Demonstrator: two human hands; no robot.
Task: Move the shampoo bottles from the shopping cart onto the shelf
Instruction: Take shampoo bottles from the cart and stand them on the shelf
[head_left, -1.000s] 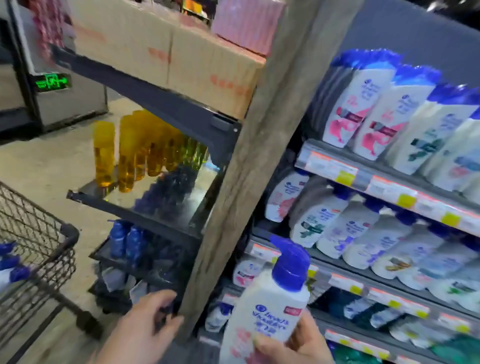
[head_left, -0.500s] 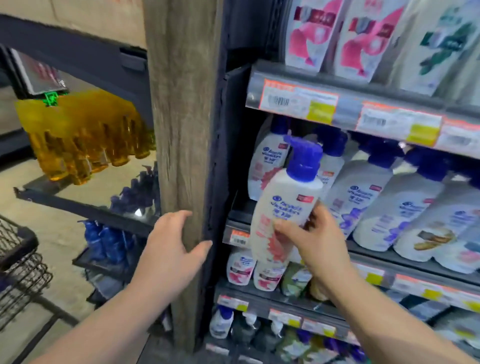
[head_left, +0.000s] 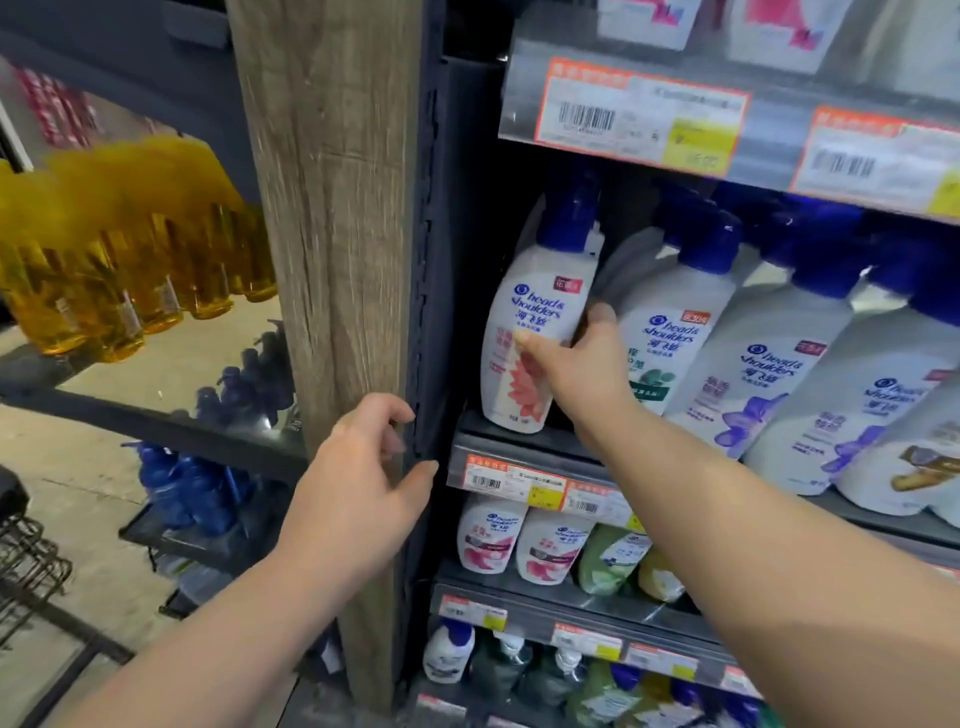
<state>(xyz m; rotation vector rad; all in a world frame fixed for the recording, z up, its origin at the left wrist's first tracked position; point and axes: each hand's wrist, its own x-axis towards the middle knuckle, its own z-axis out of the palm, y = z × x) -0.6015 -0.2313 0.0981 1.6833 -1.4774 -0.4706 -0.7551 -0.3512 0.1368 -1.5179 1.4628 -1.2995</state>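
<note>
A white shampoo bottle (head_left: 530, 332) with a blue pump top and a pink flower label stands at the far left end of the middle shelf (head_left: 514, 441). My right hand (head_left: 576, 358) grips its lower right side, thumb across the front label. My left hand (head_left: 358, 493) rests on the wooden post (head_left: 332, 208), with its fingers bent round the post's right edge. The shopping cart (head_left: 26, 561) shows only as a piece of black wire at the lower left edge.
More white shampoo bottles (head_left: 769, 364) fill the shelf to the right. Smaller bottles (head_left: 519, 545) stand on the shelves below. Price tags (head_left: 639, 119) line the shelf above. Yellow bottles (head_left: 130, 249) and blue ones (head_left: 187, 488) sit on the left rack.
My right hand has carried the bottle up and back into the left end of the middle shelf and stood it there. My left hand has moved onto the post's edge.
</note>
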